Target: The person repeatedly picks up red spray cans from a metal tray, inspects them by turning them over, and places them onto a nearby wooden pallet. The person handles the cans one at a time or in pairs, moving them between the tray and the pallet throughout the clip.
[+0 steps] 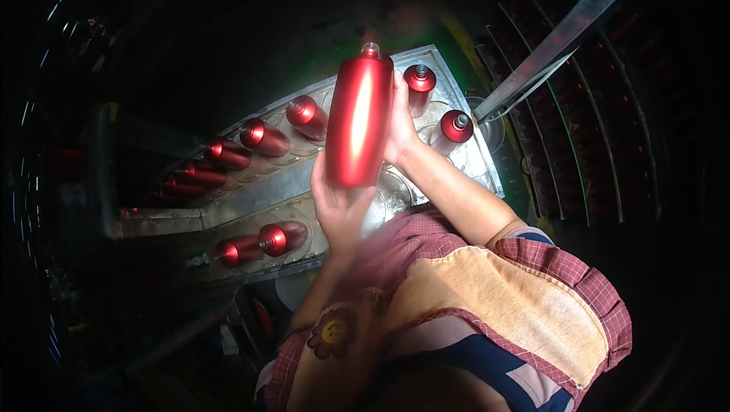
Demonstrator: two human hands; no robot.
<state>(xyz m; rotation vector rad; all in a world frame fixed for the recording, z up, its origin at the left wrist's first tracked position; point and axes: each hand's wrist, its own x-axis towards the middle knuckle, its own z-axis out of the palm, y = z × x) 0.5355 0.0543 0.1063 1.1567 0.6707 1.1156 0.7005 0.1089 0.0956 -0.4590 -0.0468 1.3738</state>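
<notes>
A glossy red bottle (358,121) with a clear threaded neck is held up in both hands, neck pointing away from me. My left hand (336,195) cups its base from below and the left side. Behind its right side is my right hand (401,126), fingers partly hidden by the bottle. Below it lies a metal conveyor-like table (262,179) with round holders. Two red bottles stand to the right, one at the far edge (421,84) and one nearer (456,128). More red bottles (265,137) line the far left side, and a pair (283,238) stands on the near left side.
A slanting metal post (562,41) rises at the table's right end, beside a round clear container (491,132). Further right, curved racks (570,126) hold many dark red objects. A raised metal strip (262,189) runs along the table's middle.
</notes>
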